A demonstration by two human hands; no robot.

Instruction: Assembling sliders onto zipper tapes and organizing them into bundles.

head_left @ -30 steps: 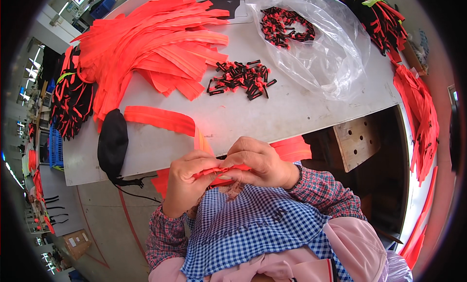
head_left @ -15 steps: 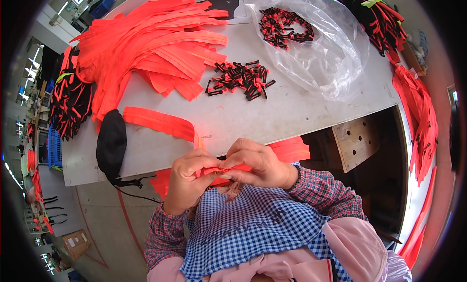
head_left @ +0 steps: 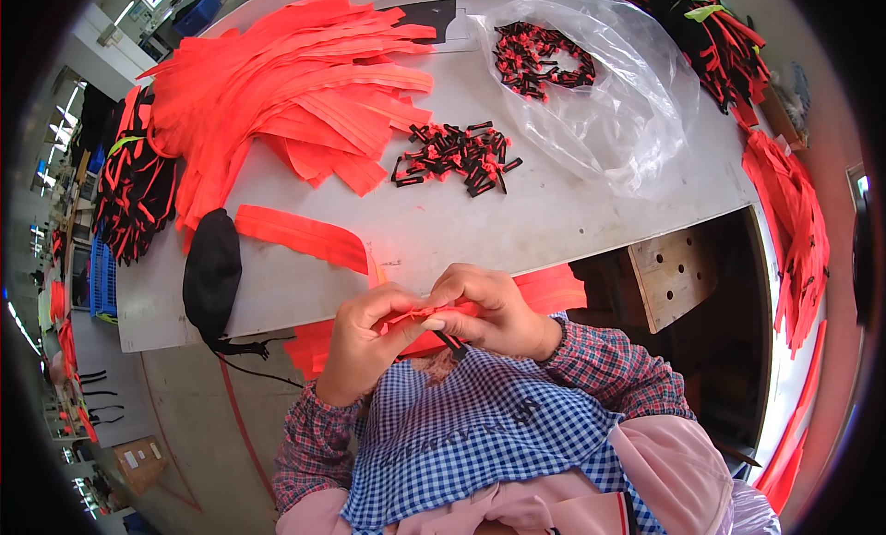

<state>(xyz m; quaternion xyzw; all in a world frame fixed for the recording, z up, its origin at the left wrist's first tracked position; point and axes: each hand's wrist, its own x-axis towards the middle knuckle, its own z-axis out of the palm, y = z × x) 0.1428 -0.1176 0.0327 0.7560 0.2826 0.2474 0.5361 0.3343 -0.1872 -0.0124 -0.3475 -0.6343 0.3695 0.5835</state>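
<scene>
My left hand (head_left: 367, 339) and my right hand (head_left: 489, 315) meet at the table's front edge, both closed in a pinch. Between their fingertips is the end of a red-orange zipper tape (head_left: 300, 236), whose length runs back onto the table at the left. From under the right fingers hangs a black pull tab (head_left: 449, 342); the slider it belongs to is hidden by the fingertips. Behind the hands lies a loose pile of zipper pulls (head_left: 459, 155) in black and red. More red-orange tape drapes across my lap beneath both hands.
A large heap of red-orange zipper tapes (head_left: 291, 92) covers the table's far left. At far right, a clear plastic bag (head_left: 628, 120) holds more pulls. A black pouch (head_left: 212, 272) hangs at the left edge. Bundled black-and-red pieces (head_left: 137, 189) stand beside the heap. An open wooden compartment (head_left: 674, 267) shows at right.
The black pull tab now shows hanging below my right fingers. Both hands have shifted slightly and keep pinching the tape end.
</scene>
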